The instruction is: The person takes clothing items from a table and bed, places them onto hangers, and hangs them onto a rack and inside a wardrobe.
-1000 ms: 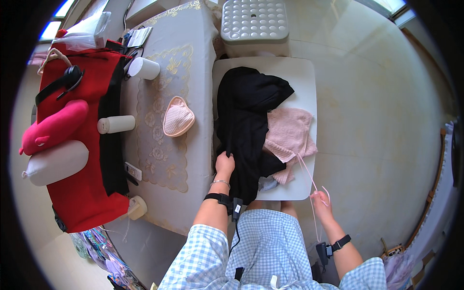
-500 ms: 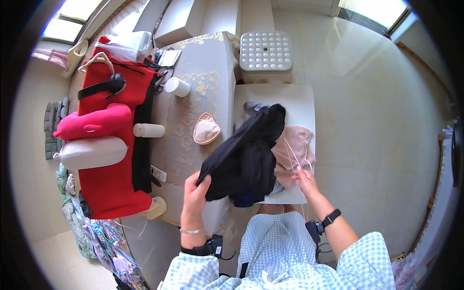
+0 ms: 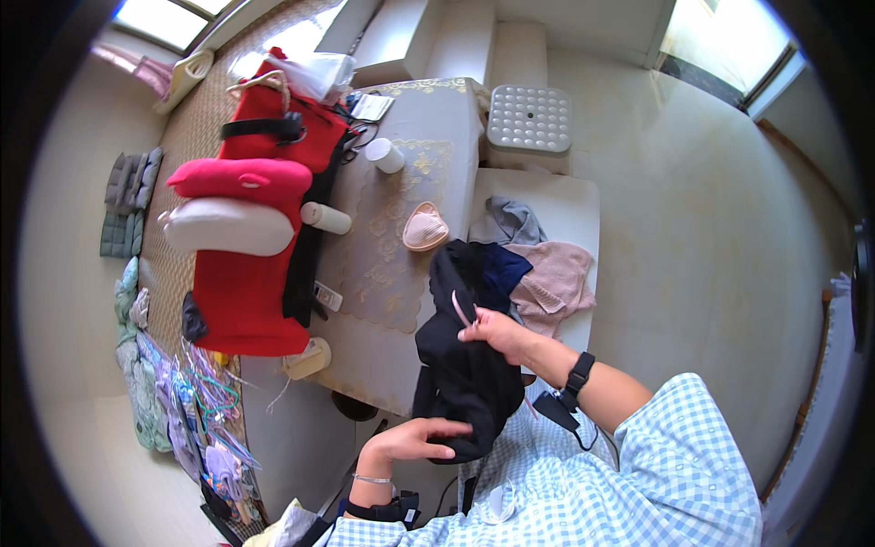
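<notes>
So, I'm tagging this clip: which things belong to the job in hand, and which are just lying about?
Apparently in the job:
black garment, at the left hand
pink cord, in the right hand
pink knit and grey cloth, close by

Just lying about:
white cup
pink plush
remote control
dotted stool

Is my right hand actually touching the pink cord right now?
Touching. The head view shows the pink cord pinched in the right hand, with part of it sticking out past the grip.
</notes>
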### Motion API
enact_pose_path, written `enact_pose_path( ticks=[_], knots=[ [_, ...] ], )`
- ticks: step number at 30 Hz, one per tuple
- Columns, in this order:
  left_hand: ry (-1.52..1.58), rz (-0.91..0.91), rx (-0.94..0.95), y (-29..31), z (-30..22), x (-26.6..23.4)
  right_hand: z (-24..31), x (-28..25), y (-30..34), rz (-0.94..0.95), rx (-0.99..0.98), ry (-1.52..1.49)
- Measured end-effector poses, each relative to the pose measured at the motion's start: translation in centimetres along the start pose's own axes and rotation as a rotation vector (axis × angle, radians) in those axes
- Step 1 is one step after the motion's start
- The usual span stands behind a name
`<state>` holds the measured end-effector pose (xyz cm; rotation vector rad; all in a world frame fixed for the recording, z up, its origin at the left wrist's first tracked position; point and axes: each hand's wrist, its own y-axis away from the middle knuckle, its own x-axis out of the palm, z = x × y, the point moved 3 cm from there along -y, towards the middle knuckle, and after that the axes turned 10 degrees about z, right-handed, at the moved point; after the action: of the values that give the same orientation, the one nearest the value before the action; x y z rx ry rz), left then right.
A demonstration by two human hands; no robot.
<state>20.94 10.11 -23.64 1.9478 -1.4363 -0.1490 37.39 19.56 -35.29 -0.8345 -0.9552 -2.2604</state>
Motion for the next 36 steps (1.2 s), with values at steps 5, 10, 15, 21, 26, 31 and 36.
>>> enact_pose_path(
  ticks=[5,10,15,21,26,31,36],
  knots=[
    [0.804,-0.558,0.227,3.6,7.1,-0.6,-0.9,8.8,5.0,0.464,-0.071,0.249],
    [1.011,-0.751,0.705,5.1,10.6,-1.3,-2.6,14.9,9.1,0.728,0.073,1.001],
    [1.146,-0.886,0.91,7.0,10.9,0.1,-3.5,19.0,10.9,0.71,0.131,1.223],
    [1.074,-0.916,1.152,11.7,12.1,2.1,-2.4,19.9,12.5,0.435,-0.103,0.782],
    [0.826,-1.085,1.214,12.8,8.9,6.8,-0.5,20.7,13.1,0.114,-0.153,0.673],
    [0.058,-1.226,1.042,12.6,6.3,10.2,-1.2,25.8,12.2,0.189,-0.103,0.427],
    [-0.816,-1.205,0.479,13.3,1.8,13.7,-1.0,24.8,10.5,0.223,-0.108,0.506]
  ],
)
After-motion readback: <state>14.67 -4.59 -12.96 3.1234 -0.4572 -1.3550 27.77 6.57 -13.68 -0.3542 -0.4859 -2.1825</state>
